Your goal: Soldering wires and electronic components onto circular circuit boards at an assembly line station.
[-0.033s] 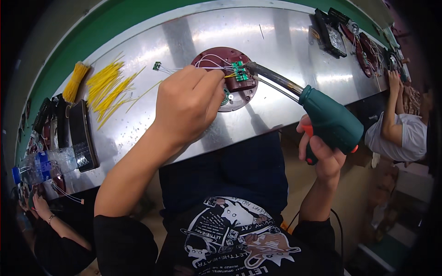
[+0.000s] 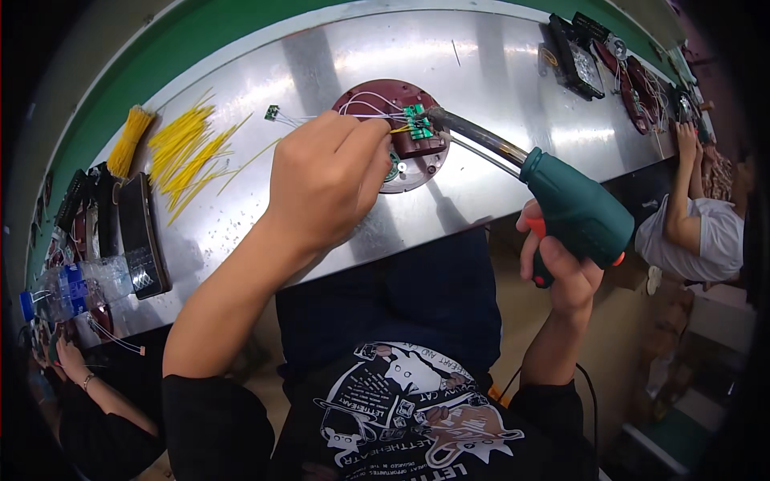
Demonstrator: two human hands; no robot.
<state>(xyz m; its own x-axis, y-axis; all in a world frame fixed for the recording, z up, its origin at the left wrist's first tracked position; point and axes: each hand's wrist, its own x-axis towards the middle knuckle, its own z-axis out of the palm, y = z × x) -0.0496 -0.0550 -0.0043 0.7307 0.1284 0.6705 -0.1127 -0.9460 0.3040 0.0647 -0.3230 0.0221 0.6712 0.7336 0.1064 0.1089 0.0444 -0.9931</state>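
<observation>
My right hand is wrapped round the handle of a dark green soldering gun, with fingers by its red trigger. The gun's dark tip touches or hovers just over a small green circuit board; which, I cannot tell. That board lies on a round dark red housing on the metal table. At the board's left side my left hand is closed in a pinch on a yellow wire, whose end reaches the board. White wires arc over the housing. Left of it sits a smaller green board.
Loose yellow wires and an upright yellow wire bundle are at the left, near a black case and a plastic bottle. Black parts lie far right. Co-workers' hands show at left and right.
</observation>
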